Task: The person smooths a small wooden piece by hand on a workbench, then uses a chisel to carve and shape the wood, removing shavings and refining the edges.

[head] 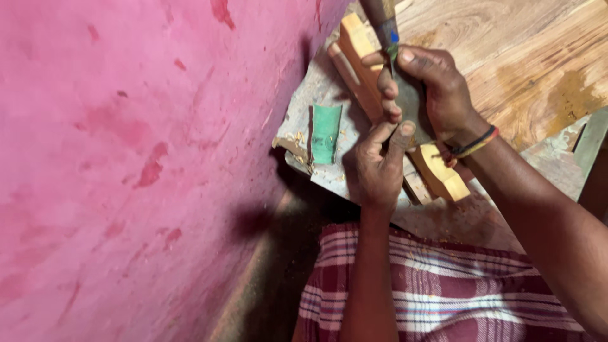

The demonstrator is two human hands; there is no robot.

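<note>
Pink plaster wall (126,158), blotched with darker red, fills the left half of the scene. Far right lies a wooden board (525,57) with strong grain, and near the bottom a checked maroon-and-white cloth (443,291) covers the lap. Between them sits a worn grey work slab (316,95) dusted with shavings. On it rests a long pale wooden block (361,50), running from far centre toward the near right, its near end (443,174) showing beyond the hands. Right hand (437,92), wearing a striped wristband (475,142), is closed around a dark-handled tool (387,25). Left hand (377,164) pinches the tool's lower part against the block. A green sandpaper scrap (325,133) lies just left.
</note>
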